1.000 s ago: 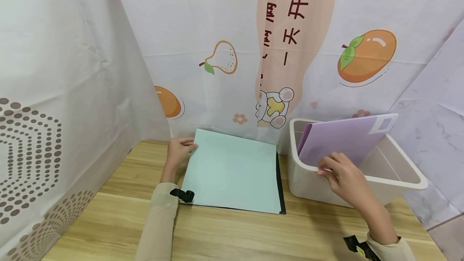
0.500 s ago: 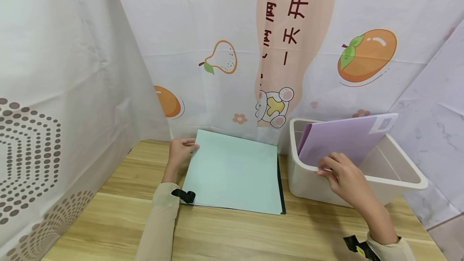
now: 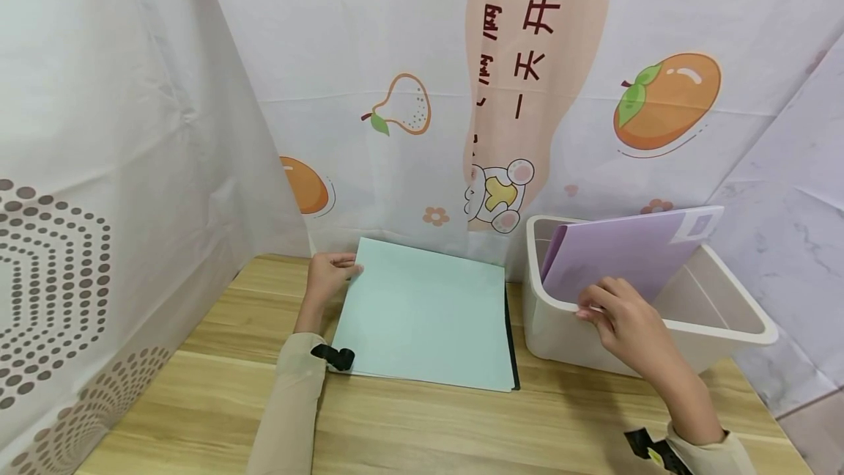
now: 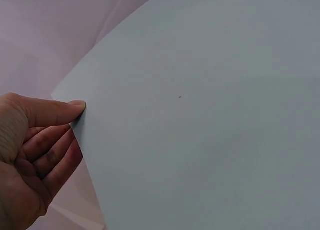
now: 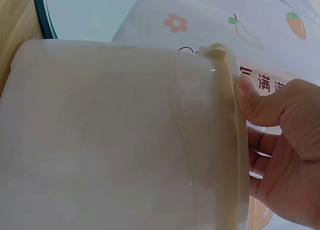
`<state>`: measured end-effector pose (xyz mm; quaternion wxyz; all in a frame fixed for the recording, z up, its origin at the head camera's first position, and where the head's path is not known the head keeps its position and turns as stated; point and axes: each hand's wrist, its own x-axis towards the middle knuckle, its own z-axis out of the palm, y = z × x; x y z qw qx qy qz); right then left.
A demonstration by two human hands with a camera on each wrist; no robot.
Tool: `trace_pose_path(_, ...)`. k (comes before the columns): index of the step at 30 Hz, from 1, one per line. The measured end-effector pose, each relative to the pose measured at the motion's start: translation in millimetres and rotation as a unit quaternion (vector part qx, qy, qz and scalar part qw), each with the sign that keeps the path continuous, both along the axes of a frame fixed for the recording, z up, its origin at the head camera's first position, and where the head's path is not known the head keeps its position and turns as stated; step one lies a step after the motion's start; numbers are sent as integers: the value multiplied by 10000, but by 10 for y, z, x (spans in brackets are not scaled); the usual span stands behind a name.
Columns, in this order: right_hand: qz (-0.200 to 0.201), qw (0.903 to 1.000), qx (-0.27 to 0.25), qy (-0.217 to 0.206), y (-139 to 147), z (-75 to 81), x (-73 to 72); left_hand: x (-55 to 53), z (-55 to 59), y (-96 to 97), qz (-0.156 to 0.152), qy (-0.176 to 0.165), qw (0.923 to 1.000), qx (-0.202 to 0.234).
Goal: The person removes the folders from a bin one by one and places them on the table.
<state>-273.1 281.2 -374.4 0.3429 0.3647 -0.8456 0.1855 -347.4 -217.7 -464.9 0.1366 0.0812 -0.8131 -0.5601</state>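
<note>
A large pale green sheet of paper [image 3: 422, 314] lies over a dark sheet or cover [image 3: 511, 343], whose edge shows along the right side. My left hand [image 3: 327, 278] pinches the upper left edge of the green sheet. In the left wrist view, the thumb [image 4: 60, 113] presses on top of the sheet and the fingers are partly behind it. My right hand [image 3: 623, 321] grips the front rim of a white plastic bin [image 3: 574, 336]. Seen from the right wrist, the thumb [image 5: 257, 103] is at the rim and the other fingers are on its far side.
A purple folder [image 3: 606, 255] with a pale label leans upright inside the bin, rising above its rim. The wooden table [image 3: 409, 431] carries both paper and bin. A white printed curtain [image 3: 369, 42] hangs right behind them.
Over the last second the left hand has shifted slightly right with the green sheet, and its far edge sits a touch lower. The right hand, bin and purple folder have stayed put.
</note>
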Motion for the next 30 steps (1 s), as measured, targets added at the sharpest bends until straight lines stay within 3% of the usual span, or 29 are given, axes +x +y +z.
trace_pose_path(22, -30, 10000, -4, -61, 3, -1, 7, 24, -9, 15, -140, -125, 9998, -8)
trace_pose_path(30, -46, 10000, -1, -57, 0, -1, 0, 5, -25, 10, -191, -20, 9998, -93)
